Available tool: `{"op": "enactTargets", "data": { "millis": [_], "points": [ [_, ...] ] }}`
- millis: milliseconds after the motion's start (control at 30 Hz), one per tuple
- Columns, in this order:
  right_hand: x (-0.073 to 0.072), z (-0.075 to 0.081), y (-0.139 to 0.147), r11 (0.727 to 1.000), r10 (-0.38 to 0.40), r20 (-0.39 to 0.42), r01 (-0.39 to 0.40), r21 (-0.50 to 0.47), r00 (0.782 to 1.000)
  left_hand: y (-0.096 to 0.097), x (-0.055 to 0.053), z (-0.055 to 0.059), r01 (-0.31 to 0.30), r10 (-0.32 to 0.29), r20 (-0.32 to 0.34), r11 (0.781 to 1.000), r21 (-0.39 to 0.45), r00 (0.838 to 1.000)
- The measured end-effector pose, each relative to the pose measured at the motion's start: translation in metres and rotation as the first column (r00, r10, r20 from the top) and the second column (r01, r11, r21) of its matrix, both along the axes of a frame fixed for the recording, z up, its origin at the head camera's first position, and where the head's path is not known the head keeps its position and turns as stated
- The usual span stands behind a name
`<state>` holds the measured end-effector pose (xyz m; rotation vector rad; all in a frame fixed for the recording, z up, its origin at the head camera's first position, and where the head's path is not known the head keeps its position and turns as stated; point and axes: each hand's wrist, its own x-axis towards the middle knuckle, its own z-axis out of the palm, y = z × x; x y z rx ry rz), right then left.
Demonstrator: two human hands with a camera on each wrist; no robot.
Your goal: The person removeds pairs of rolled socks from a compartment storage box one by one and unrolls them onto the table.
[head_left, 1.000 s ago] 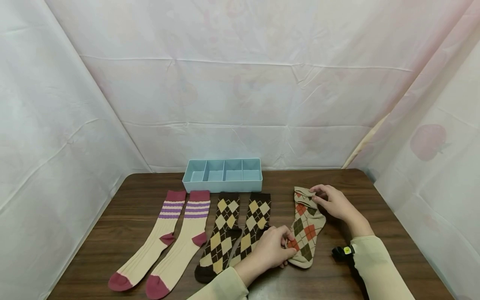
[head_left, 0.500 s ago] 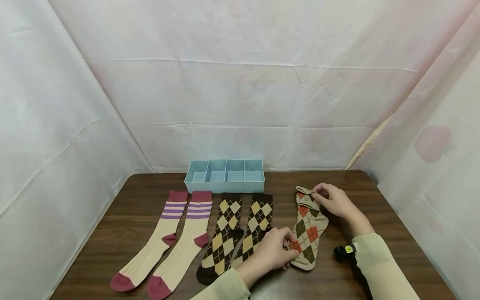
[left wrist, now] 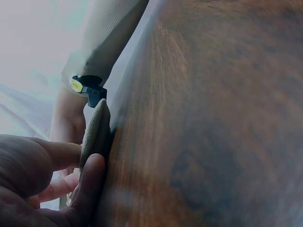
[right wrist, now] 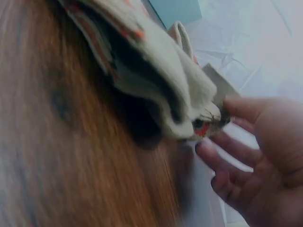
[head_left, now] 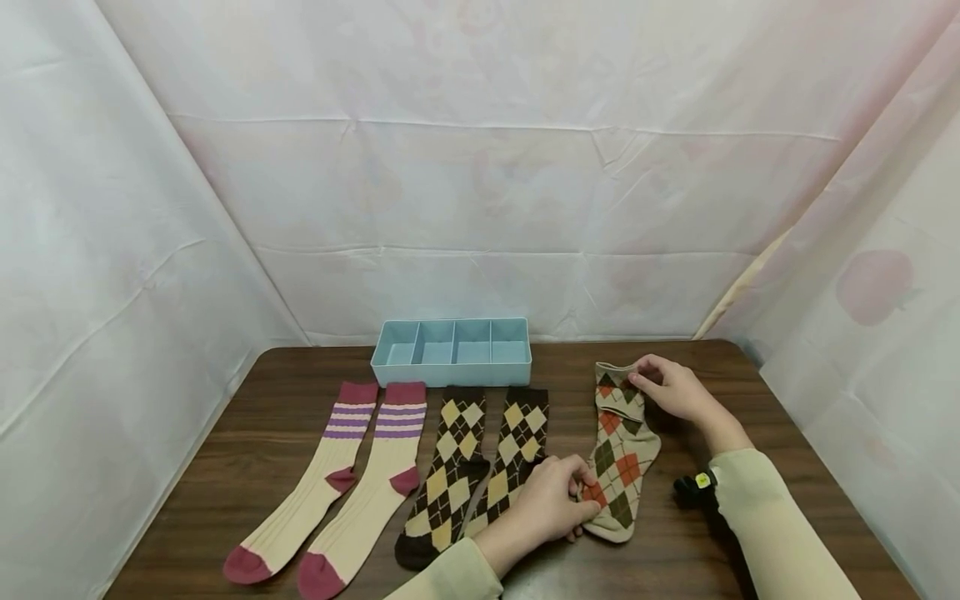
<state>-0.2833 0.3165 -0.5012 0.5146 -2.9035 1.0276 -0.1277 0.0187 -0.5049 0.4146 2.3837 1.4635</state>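
Observation:
A beige argyle sock point(head_left: 621, 467) with orange and olive diamonds lies on the right of the table, toe toward me. It seems to have a second layer, as two cuff edges show at its top. My right hand point(head_left: 671, 392) pinches the upper cuff point(head_left: 617, 375) at its right corner; in the right wrist view thumb and fingers meet on the bunched fabric point(right wrist: 177, 90). My left hand point(head_left: 551, 497) pinches the sock's left edge near the toe. In the left wrist view that edge point(left wrist: 96, 132) stands up between thumb and forefinger.
Two dark brown argyle socks point(head_left: 447, 467) lie left of the beige one, the nearer partly under my left forearm. Further left are two cream socks point(head_left: 341, 492) with maroon toes and purple stripes. A light blue box point(head_left: 452, 373) with several compartments stands behind.
My right hand has drawn the upper cuff away from me and flattened it, so more of its diamond pattern shows. My left hand keeps its place at the toe end.

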Motion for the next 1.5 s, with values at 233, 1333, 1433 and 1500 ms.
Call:
{"op": "enactTargets", "data": {
  "millis": [233, 1333, 1433, 1500],
  "points": [
    [0.009, 0.0, 0.008, 0.987, 0.143, -0.054, -0.146, -0.061, 0.988, 0.001, 0.001, -0.001, -0.011, 0.011, 0.0, 1.0, -0.015, 1.0],
    [-0.002, 0.007, 0.008, 0.994, 0.099, -0.108, -0.095, 0.046, 0.989, 0.002, 0.001, 0.0, -0.021, 0.021, -0.006, 0.999, -0.024, 1.0],
    [-0.012, 0.006, 0.006, 0.998, 0.035, -0.056, -0.032, 0.044, 0.998, 0.002, 0.0, 0.0, -0.022, 0.021, -0.008, 0.999, -0.027, 1.0],
    [-0.019, 0.005, 0.005, 0.999, 0.007, -0.03, -0.005, 0.054, 1.0, 0.002, 0.0, 0.0, -0.021, 0.021, -0.012, 0.999, -0.029, 1.0]
  ]
}}
